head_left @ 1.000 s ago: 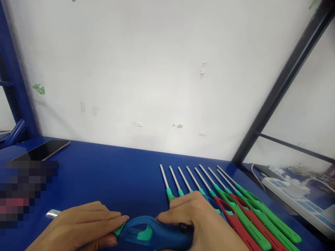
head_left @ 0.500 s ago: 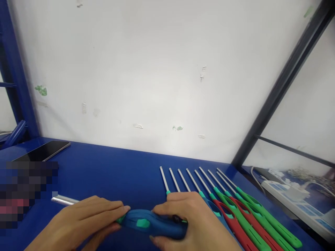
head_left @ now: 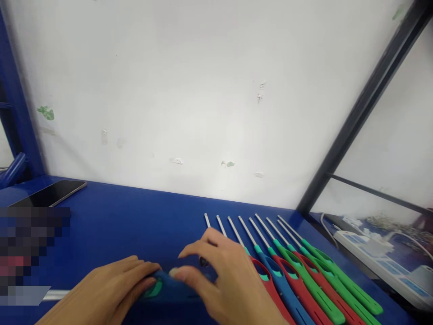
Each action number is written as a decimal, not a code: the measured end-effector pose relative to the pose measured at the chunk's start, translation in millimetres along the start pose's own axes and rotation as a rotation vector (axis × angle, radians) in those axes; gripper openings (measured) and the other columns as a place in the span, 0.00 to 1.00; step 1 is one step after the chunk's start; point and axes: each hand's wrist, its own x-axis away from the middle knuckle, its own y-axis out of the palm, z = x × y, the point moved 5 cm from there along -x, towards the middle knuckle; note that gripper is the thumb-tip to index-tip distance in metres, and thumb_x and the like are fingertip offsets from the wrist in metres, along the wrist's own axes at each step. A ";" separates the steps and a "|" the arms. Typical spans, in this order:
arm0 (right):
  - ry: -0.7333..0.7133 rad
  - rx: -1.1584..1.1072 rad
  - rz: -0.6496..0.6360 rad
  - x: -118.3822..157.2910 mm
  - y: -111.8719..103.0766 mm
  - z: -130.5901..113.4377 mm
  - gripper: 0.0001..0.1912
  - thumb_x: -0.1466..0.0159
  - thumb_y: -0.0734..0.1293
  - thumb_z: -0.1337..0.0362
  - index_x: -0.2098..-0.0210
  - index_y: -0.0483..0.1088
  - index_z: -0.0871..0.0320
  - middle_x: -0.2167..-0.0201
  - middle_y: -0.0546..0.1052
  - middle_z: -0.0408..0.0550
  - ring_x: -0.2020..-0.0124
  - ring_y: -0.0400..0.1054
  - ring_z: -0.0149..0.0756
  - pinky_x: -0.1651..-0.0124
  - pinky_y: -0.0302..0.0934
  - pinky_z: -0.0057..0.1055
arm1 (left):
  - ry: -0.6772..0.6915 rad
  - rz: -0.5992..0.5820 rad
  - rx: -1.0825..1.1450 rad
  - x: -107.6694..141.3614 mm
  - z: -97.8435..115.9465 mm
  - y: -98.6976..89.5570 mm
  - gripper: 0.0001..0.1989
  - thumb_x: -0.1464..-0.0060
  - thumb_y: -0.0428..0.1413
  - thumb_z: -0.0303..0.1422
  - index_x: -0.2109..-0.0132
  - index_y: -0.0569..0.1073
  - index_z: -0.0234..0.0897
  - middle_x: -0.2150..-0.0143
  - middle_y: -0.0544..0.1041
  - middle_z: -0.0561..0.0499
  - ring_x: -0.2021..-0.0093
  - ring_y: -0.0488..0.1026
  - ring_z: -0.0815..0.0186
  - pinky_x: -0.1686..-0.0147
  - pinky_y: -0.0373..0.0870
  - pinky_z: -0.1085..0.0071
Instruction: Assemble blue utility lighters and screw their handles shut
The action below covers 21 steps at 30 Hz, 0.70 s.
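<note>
Far left, blue post (head_left: 20,90), then a phone (head_left: 50,193) lying screen up on the blue desk (head_left: 135,221), near the wall (head_left: 186,90); pixelated patch (head_left: 30,239) just in front of it, contents unreadable. Next, a silver rod (head_left: 56,294) sticks out left of the left hand (head_left: 111,289); where it joins anything is hidden by that hand. Left hand closed, gripping the front end of the blue lighter (head_left: 172,289), fingers by its green trigger (head_left: 155,287). Lighter sits low at centre, between the two hands, lying sideways, blurry. Right hand (head_left: 216,275) at its other end, thumb against the body, index finger lifted apart from the thumb; can't tell if the other fingers grip anything. Small dark round thing (head_left: 203,261) under those fingers, unclear what. Right of that, a row of lighters (head_left: 286,289), red, blue and green handles, metal tips toward the wall, leftmost ones partly covered by the right hand. Then dark post (head_left: 358,108), and beyond it a white power strip (head_left: 389,266) with an adapter (head_left: 379,246) plugged in.
</note>
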 end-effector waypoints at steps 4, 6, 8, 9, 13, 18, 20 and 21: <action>-0.024 -0.111 0.286 8.3 -16.8 6.8 0.30 0.06 0.62 0.44 0.65 0.70 0.47 0.64 0.76 0.42 0.62 0.75 0.42 0.54 0.67 0.38 | -0.045 -0.014 0.003 -10.8 -4.3 -2.3 0.21 0.08 0.54 0.52 0.37 0.92 0.59 0.46 0.97 0.56 0.48 0.97 0.57 0.51 0.90 0.73; 0.075 -0.222 0.333 10.0 -22.1 13.5 0.32 0.06 0.59 0.36 0.64 0.64 0.46 0.65 0.73 0.43 0.62 0.71 0.44 0.55 0.68 0.38 | -0.046 -0.042 0.024 -14.8 -9.3 -5.0 0.18 0.09 0.56 0.52 0.36 0.92 0.61 0.45 0.97 0.57 0.47 0.97 0.57 0.49 0.90 0.74; 0.164 -0.439 0.291 8.1 -23.9 18.3 0.35 0.10 0.60 0.28 0.64 0.63 0.45 0.66 0.68 0.41 0.66 0.64 0.42 0.61 0.65 0.38 | -0.035 -0.070 0.051 -18.5 -13.5 -6.5 0.18 0.10 0.56 0.51 0.35 0.91 0.61 0.46 0.97 0.56 0.48 0.96 0.58 0.46 0.90 0.74; 0.190 -0.566 0.234 6.0 -23.5 18.7 0.37 0.13 0.62 0.24 0.65 0.62 0.45 0.67 0.66 0.40 0.68 0.60 0.40 0.64 0.62 0.38 | -0.032 -0.083 0.062 -20.0 -15.1 -6.6 0.18 0.09 0.55 0.49 0.35 0.91 0.60 0.46 0.96 0.55 0.48 0.95 0.58 0.45 0.90 0.73; 0.227 -0.884 0.091 -0.4 -23.3 16.0 0.40 0.29 0.79 0.20 0.67 0.63 0.45 0.68 0.63 0.38 0.69 0.56 0.38 0.64 0.60 0.36 | -0.029 -0.108 0.091 -21.2 -18.4 -3.0 0.20 0.11 0.54 0.39 0.33 0.92 0.57 0.45 0.95 0.51 0.51 0.94 0.60 0.48 0.90 0.74; 0.295 -0.678 0.172 4.3 -21.9 21.5 0.34 0.25 0.75 0.21 0.55 0.82 0.46 0.66 0.72 0.41 0.62 0.70 0.45 0.57 0.65 0.39 | -0.029 -0.091 0.086 -13.4 -19.8 0.5 0.20 0.12 0.57 0.42 0.28 0.91 0.60 0.45 0.94 0.50 0.51 0.94 0.59 0.46 0.91 0.72; 0.257 -0.548 0.220 5.3 -25.1 19.0 0.32 0.21 0.72 0.25 0.55 0.87 0.46 0.65 0.75 0.43 0.60 0.72 0.46 0.54 0.67 0.41 | -0.033 -0.077 0.078 -8.2 -16.1 2.9 0.21 0.10 0.57 0.48 0.26 0.90 0.62 0.39 0.95 0.51 0.44 0.95 0.58 0.43 0.91 0.72; 0.235 -0.498 0.249 5.3 -27.8 16.9 0.29 0.21 0.73 0.29 0.56 0.88 0.46 0.63 0.78 0.44 0.59 0.73 0.46 0.52 0.69 0.41 | -0.043 -0.062 0.064 -5.5 -13.5 4.2 0.22 0.10 0.56 0.52 0.25 0.90 0.63 0.36 0.95 0.51 0.39 0.95 0.57 0.39 0.91 0.71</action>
